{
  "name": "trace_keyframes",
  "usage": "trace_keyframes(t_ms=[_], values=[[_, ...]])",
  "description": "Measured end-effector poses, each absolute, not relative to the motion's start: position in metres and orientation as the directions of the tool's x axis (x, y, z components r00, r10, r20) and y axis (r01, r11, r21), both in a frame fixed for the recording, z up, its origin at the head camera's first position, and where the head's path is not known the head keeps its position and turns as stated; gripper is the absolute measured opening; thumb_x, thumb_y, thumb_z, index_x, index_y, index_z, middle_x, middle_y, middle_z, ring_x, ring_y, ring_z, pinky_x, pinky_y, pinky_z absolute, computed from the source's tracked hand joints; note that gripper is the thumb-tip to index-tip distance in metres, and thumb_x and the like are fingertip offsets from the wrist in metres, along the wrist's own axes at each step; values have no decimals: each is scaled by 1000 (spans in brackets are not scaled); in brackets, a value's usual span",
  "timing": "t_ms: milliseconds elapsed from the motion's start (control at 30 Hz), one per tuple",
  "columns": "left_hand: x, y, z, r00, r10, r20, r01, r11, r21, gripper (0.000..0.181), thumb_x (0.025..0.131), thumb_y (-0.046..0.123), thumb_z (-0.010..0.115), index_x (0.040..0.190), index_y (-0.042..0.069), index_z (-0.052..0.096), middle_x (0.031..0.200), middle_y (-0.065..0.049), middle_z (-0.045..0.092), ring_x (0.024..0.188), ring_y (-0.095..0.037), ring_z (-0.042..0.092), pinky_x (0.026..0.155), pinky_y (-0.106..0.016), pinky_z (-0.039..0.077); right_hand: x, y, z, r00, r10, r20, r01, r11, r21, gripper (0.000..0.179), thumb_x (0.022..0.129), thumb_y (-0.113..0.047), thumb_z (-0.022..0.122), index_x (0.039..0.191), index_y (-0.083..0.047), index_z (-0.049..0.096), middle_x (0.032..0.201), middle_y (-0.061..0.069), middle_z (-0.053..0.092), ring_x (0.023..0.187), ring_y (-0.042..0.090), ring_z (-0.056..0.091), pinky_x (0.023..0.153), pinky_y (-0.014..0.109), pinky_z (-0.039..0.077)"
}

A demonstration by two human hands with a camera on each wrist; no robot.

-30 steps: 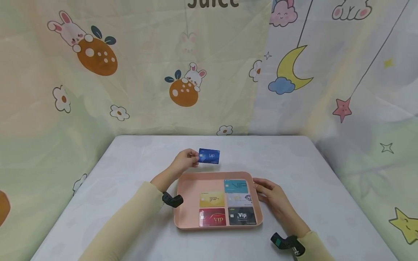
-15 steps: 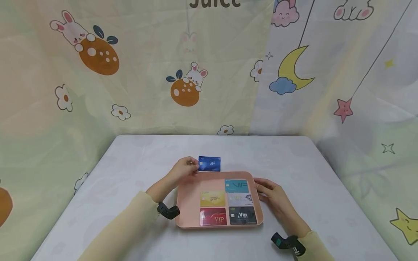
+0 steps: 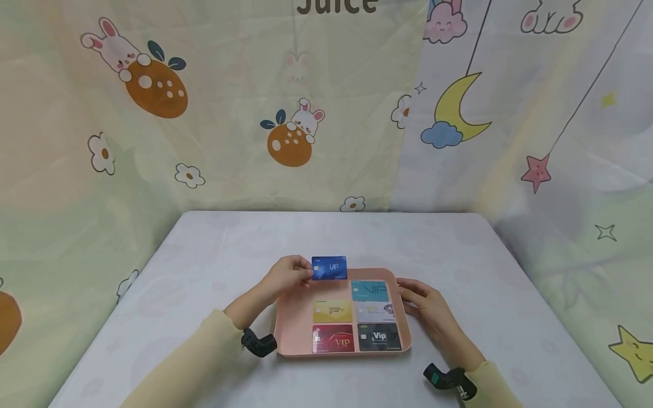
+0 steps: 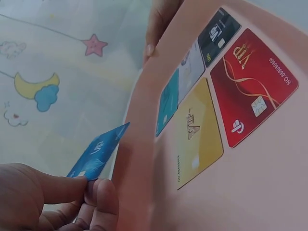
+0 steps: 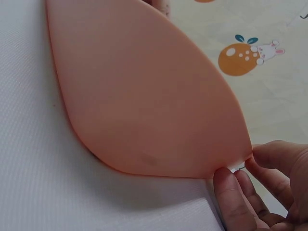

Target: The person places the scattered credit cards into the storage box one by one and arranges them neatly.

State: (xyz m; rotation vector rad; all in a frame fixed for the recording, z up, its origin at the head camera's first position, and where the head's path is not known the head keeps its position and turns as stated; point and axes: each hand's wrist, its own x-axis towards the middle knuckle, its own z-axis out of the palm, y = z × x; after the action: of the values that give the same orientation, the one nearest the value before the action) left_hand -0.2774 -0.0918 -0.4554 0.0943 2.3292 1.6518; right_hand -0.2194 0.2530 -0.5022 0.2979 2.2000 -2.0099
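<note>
In the head view my left hand [image 3: 289,274] pinches a blue VIP card [image 3: 329,268] by its left edge, over the back rim of a pink tray [image 3: 293,328]. Thumb and fingertips grip the card's end in the left wrist view, its face tilted up. Inside the tray lie a gold card [image 3: 333,311], a red card [image 3: 333,339], a teal card [image 3: 369,290], a whitish card [image 3: 374,311] and a black card [image 3: 380,338]. My right hand [image 3: 431,310] holds the tray's right rim near the back corner, thumb and fingers at the edge in the right wrist view.
A white-covered table [image 3: 219,238] bears the tray, with cartoon-printed cloth [image 3: 229,73] hanging behind and at the sides. Black wrist devices are strapped on both arms, the left one [image 3: 259,343] close to the tray's left edge. The tray's left part shows bare pink surface.
My left hand has brought the blue card down and nearer, from behind the tray to over its back rim. My right hand stays at the tray's right side.
</note>
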Motion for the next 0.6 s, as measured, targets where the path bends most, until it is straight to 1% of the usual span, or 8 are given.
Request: trace_keyframes(t_ms=[333, 467, 600], values=[[-272, -92, -462, -949, 230, -217, -111, 401, 910, 8, 99, 5, 65, 103, -2, 66, 83, -10, 70, 72, -15, 68, 73, -32, 61, -221, 254, -504, -965, 50, -256, 260, 89, -962, 50, 101, -24, 68, 145, -4, 56, 144, 17, 58, 111, 17, 66, 88, 25, 60], [-269, -90, -462, -962, 206, -181, -72, 448, 891, 7, 97, 5, 67, 100, -1, 66, 81, -9, 70, 70, -15, 67, 69, -30, 60, -220, 253, -503, -966, 52, -255, 258, 82, -963, 50, 100, -24, 69, 145, -4, 56, 143, 17, 58, 110, 16, 66, 87, 25, 60], [-268, -88, -466, -968, 210, -139, -5, 537, 844, 6, 93, 7, 69, 95, 1, 67, 78, -6, 68, 68, -14, 64, 61, -26, 54, -220, 254, -503, -968, 51, -247, 251, 79, -965, 50, 101, -24, 69, 145, -3, 56, 142, 18, 59, 109, 16, 66, 87, 24, 60]])
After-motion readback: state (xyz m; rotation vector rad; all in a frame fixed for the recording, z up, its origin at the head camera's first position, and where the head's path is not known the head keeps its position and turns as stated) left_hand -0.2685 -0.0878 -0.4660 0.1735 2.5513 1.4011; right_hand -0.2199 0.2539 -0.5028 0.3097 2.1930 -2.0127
